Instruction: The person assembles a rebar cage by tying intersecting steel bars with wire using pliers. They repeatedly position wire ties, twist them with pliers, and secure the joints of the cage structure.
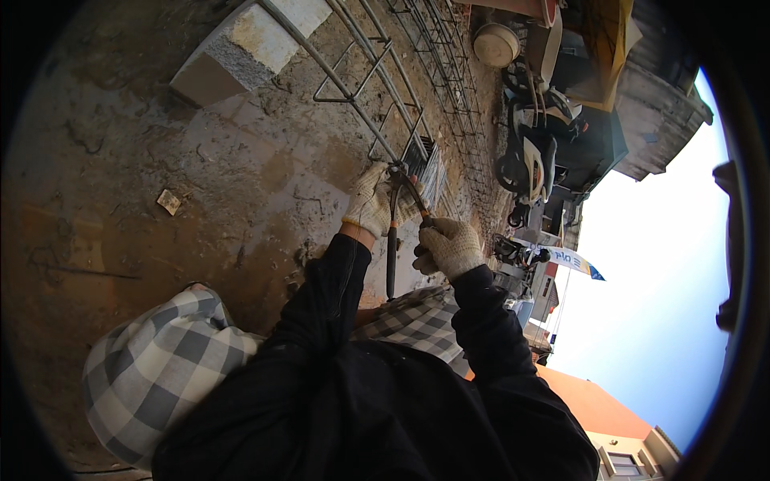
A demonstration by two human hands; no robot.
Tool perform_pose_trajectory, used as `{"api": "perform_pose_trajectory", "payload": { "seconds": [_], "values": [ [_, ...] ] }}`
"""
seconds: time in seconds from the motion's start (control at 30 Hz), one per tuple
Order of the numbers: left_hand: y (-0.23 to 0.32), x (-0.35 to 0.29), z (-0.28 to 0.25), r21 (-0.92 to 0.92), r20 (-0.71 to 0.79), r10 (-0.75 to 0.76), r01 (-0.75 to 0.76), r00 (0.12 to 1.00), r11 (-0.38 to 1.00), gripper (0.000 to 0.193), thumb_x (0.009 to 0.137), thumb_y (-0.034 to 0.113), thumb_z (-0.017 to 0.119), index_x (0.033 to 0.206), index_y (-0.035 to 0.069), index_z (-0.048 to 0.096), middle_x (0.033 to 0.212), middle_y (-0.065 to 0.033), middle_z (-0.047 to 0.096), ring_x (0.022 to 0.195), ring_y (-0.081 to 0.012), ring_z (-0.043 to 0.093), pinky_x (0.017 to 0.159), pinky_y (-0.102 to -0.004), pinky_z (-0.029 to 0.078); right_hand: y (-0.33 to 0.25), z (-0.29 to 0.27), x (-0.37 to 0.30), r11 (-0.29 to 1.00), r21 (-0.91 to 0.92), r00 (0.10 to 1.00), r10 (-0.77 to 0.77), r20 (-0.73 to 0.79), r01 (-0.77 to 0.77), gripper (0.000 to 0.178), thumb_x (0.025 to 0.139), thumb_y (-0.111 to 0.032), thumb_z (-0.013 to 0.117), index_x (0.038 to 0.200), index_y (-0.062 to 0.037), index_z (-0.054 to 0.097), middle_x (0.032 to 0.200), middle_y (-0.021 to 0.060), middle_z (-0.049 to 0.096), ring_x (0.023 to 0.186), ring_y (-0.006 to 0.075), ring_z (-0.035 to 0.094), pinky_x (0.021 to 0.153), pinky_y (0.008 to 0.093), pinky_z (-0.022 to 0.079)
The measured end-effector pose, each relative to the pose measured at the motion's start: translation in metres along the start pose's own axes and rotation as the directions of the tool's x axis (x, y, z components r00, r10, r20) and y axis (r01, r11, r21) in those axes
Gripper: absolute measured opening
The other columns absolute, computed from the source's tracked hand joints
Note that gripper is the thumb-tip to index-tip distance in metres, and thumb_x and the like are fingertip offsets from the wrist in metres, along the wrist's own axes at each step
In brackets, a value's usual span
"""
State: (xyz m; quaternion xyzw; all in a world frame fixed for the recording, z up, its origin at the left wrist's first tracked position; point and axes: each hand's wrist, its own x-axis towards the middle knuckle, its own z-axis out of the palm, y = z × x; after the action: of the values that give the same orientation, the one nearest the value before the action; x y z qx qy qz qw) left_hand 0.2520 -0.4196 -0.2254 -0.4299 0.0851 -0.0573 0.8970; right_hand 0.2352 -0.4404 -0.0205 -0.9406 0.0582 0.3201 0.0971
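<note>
My right hand [451, 247], in a cream knit glove, is closed around one handle of a pair of pincers [393, 210] with dark grips and orange bands. The other handle hangs free beside it. The pincers' jaws meet the near end of a rebar cage [353, 92], made of long steel bars and bent stirrups. My left hand [369, 202], gloved alike, wraps the cage's end just left of the jaws, its fingers partly hidden behind the pincers. Any tie wire there is too small to make out.
A pale block [241, 52] lies by the cage on wet, muddy ground [265, 184]. More rebar cages [449, 72] run along the right. A bundle of steel rods [435, 176] sits beyond my hands. Farther right stand a motorbike [529, 160] and a round bucket [496, 45].
</note>
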Motion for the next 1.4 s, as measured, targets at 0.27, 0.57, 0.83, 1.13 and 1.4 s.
{"api": "perform_pose_trajectory", "payload": {
  "seconds": [0.27, 0.57, 0.83, 1.13, 1.4],
  "values": [
    [-0.004, -0.006, 0.008, 0.070, 0.149, -0.020, 0.010, 0.989, 0.998, 0.043, 0.097, 0.032, 0.051, 0.108, -0.008, 0.061, 0.106, -0.0264, 0.063, 0.104, -0.0396, 0.063, 0.093, -0.0642, 0.049, 0.026, -0.003, 0.003, 0.953, 0.299, 0.999, -0.039, -0.006, 0.039, 0.028, 0.092, -0.012, 0.058, 0.110, 0.0084, 0.060, 0.085, 0.0137, 0.067, 0.066, 0.0221, 0.071, 0.054, 0.0295, 0.059],
    [-0.038, 0.001, 0.017, -0.017, 0.154, 0.216, -0.216, 0.964, 0.976, 0.041, 0.098, 0.033, 0.051, 0.107, -0.006, 0.061, 0.094, -0.0167, 0.064, 0.087, -0.0337, 0.064, 0.089, -0.0520, 0.053, 0.026, -0.020, 0.006, 0.972, -0.209, 0.989, -0.123, -0.077, 0.104, 0.044, 0.091, -0.020, 0.061, 0.124, 0.0084, 0.054, 0.087, 0.0144, 0.067, 0.068, 0.0275, 0.070, 0.063, 0.0341, 0.058],
    [-0.053, 0.006, 0.012, 0.013, 0.162, 0.325, -0.332, 0.932, 0.943, 0.029, 0.096, 0.027, 0.055, 0.101, -0.001, 0.061, 0.082, -0.0117, 0.063, 0.074, -0.0289, 0.062, 0.086, -0.0488, 0.054, 0.022, 0.017, -0.030, 0.464, -0.883, 0.962, -0.208, -0.179, -0.064, 0.104, 0.070, -0.024, 0.075, 0.150, 0.0029, 0.013, 0.139, 0.0290, 0.042, 0.119, 0.0412, 0.055, 0.095, 0.0477, 0.049],
    [-0.029, 0.004, -0.017, 0.130, 0.201, 0.164, -0.193, 0.966, 0.973, 0.040, 0.095, 0.029, 0.053, 0.111, -0.007, 0.059, 0.086, -0.0170, 0.064, 0.076, -0.0300, 0.064, 0.080, -0.0505, 0.052, 0.057, 0.065, -0.007, 0.726, -0.674, 0.955, -0.084, -0.283, -0.136, 0.089, 0.071, -0.016, 0.074, 0.143, -0.0011, 0.024, 0.126, 0.0289, 0.052, 0.110, 0.0427, 0.060, 0.088, 0.0481, 0.051],
    [-0.041, -0.006, -0.007, 0.161, 0.164, -0.011, -0.015, 0.986, 0.987, 0.042, 0.097, 0.031, 0.058, 0.118, -0.005, 0.058, 0.107, -0.0208, 0.063, 0.102, -0.0357, 0.065, 0.094, -0.0514, 0.053, 0.075, 0.023, 0.005, 0.829, -0.557, 0.992, -0.102, -0.067, 0.048, 0.073, 0.071, -0.012, 0.069, 0.135, -0.0041, 0.034, 0.103, 0.0216, 0.059, 0.095, 0.0390, 0.062, 0.082, 0.0435, 0.051]
  ]
}}
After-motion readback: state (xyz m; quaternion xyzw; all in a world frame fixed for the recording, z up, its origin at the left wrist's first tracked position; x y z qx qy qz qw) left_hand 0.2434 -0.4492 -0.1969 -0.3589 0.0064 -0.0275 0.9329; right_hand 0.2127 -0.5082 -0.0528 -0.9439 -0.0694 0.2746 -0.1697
